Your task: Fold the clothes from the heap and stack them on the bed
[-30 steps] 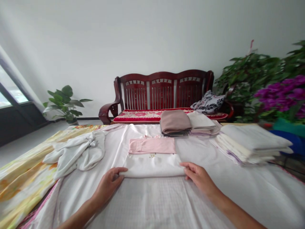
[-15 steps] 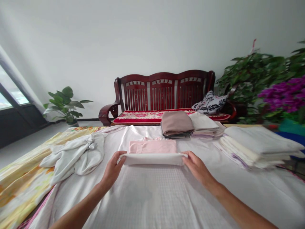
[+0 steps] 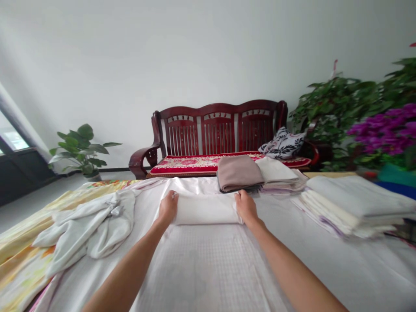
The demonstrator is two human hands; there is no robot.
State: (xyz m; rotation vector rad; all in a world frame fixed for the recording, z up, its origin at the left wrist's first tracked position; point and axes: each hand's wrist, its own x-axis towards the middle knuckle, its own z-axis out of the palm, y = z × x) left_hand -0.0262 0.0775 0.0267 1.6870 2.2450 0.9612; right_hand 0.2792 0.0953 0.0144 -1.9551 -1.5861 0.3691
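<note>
A folded white garment (image 3: pixel 206 209) lies on the white sheet (image 3: pixel 208 264) that covers the table, in the middle. My left hand (image 3: pixel 168 207) grips its left end, fingers curled over the edge. At the right end my right hand (image 3: pixel 246 207) holds it the same way. Both arms reach straight forward. The pink part of the garment seen before is hidden under the fold.
A crumpled white cloth (image 3: pixel 87 223) lies at left on a yellow flowered sheet (image 3: pixel 19 255). Folded brown (image 3: pixel 236 172) and white (image 3: pixel 276 170) cloths sit behind; a taller folded stack (image 3: pixel 354 201) at right. Beyond: a red wooden bench (image 3: pixel 217 138) and plants (image 3: pixel 357 117).
Both hands lifted the near edge of the white garment and folded it away from me over the pink part. The garment now lies as a narrower bundle farther back.
</note>
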